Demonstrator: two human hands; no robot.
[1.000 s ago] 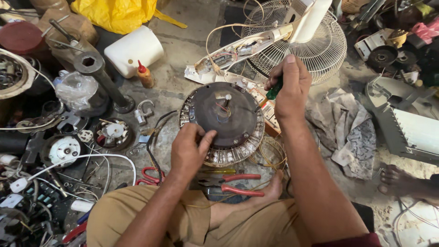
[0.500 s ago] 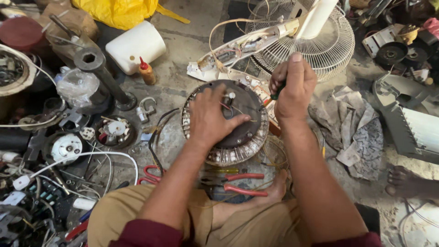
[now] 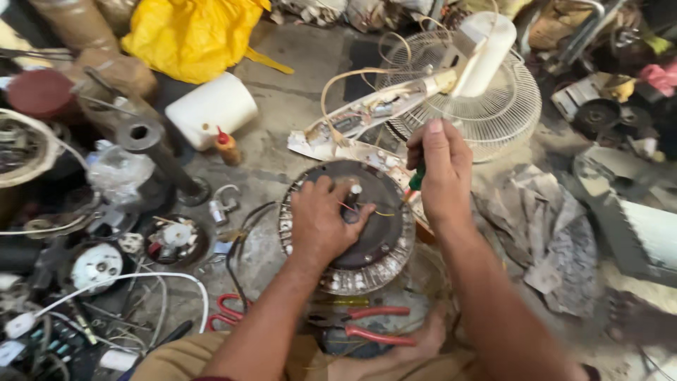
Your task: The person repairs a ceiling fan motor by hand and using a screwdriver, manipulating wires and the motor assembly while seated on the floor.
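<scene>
So the left hand (image 3: 321,224) is pressing flat on the fan motor (image 3: 345,226), while the right hand (image 3: 437,173) is gripping a green screwdriver (image 3: 416,178) angled down at its right rim.

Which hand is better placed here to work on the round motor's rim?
Right. The right hand grips a green-handled screwdriver pointed down at the rim of the round motor. The left hand lies flat on its top, bracing it.

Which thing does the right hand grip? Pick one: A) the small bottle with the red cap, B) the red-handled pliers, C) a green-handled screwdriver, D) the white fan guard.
C: the right hand is closed around a green-handled screwdriver beside the round fan motor; the red-handled pliers lie untouched on the floor.
</scene>
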